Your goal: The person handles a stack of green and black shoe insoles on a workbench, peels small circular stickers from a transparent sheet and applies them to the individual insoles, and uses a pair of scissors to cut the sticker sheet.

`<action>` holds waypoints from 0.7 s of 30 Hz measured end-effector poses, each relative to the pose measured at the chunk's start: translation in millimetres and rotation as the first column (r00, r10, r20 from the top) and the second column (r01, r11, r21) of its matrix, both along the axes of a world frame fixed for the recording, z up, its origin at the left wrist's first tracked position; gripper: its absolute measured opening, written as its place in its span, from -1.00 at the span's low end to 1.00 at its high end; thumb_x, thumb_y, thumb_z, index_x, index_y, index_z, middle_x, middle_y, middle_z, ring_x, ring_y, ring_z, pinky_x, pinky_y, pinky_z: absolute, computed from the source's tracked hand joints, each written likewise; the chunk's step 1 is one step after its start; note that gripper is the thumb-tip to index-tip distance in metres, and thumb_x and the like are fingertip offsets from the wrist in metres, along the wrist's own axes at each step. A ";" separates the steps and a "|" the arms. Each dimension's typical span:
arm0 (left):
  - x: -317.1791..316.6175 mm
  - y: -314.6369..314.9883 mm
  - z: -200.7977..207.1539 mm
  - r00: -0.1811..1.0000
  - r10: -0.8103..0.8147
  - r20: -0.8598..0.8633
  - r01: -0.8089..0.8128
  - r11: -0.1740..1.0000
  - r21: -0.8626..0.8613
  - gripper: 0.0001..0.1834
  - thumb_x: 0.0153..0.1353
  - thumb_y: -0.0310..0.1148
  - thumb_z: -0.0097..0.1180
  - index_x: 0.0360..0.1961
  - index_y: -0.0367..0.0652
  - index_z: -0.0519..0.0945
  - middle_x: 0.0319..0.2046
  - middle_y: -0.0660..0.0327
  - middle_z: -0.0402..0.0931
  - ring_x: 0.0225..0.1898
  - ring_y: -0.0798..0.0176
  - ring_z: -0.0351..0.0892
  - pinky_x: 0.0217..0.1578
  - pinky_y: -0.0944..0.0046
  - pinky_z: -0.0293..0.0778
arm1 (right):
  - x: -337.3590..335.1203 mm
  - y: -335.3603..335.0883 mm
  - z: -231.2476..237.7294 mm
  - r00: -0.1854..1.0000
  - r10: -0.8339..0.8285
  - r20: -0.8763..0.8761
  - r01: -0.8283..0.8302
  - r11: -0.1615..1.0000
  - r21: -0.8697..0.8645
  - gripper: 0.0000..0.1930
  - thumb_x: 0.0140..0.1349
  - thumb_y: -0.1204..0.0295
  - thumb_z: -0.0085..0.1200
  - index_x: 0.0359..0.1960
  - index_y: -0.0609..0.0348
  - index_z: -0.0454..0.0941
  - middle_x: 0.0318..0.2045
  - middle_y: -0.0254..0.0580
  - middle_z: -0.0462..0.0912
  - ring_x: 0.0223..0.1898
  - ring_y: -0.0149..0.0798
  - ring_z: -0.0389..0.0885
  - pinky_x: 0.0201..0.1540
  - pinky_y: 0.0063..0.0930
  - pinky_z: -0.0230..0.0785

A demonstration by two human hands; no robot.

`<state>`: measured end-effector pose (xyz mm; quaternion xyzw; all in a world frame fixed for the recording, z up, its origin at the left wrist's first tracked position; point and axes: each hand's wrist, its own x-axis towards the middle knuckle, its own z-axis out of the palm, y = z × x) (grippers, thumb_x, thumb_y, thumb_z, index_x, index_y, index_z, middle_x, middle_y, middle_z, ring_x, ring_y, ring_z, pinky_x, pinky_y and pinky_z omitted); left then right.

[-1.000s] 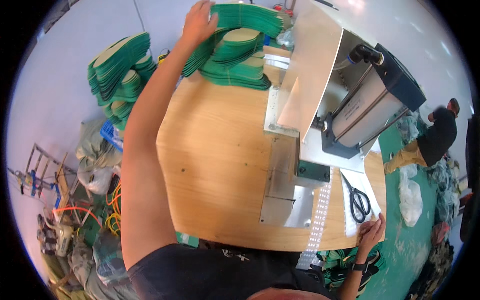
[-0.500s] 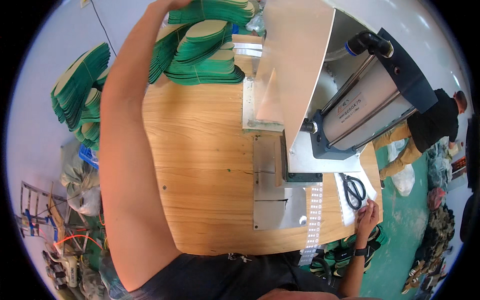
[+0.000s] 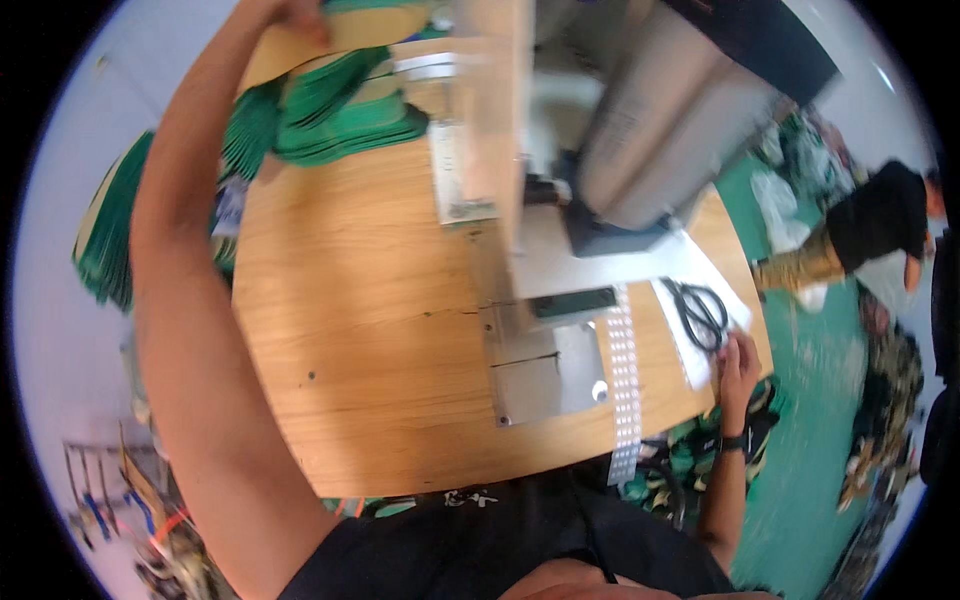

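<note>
Left hand point(image 3: 302, 18) appears closed on a tan insole point(image 3: 350, 30) at the far left of the bench point(image 3: 360, 340), above green insole stacks point(image 3: 345, 128); many remain piled, so work looks unfinished. Right hand point(image 3: 738, 362) rests beside the scissors point(image 3: 700, 315), grip unclear.

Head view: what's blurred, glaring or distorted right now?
All head view: cylinder and left hand smeared, likely motion blur; pale glare on the metal plate; table edges look bowed, probably fisheye; picture corners fall to black.
</note>
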<state>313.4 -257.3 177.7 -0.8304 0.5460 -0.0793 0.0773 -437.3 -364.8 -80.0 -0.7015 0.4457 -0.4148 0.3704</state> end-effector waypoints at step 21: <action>-263.2 335.7 -124.1 0.964 -0.190 -0.184 0.025 0.757 -0.652 -0.34 0.11 -0.45 0.00 0.31 -0.08 0.23 0.34 0.08 0.09 0.36 0.08 0.07 0.27 0.06 0.11 | 124.1 163.5 102.1 0.590 0.789 -0.172 -0.789 0.520 -0.327 -0.68 0.10 0.45 0.13 -0.11 0.33 0.47 -0.20 0.07 0.52 -0.23 -0.05 0.51 -0.12 -0.31 0.37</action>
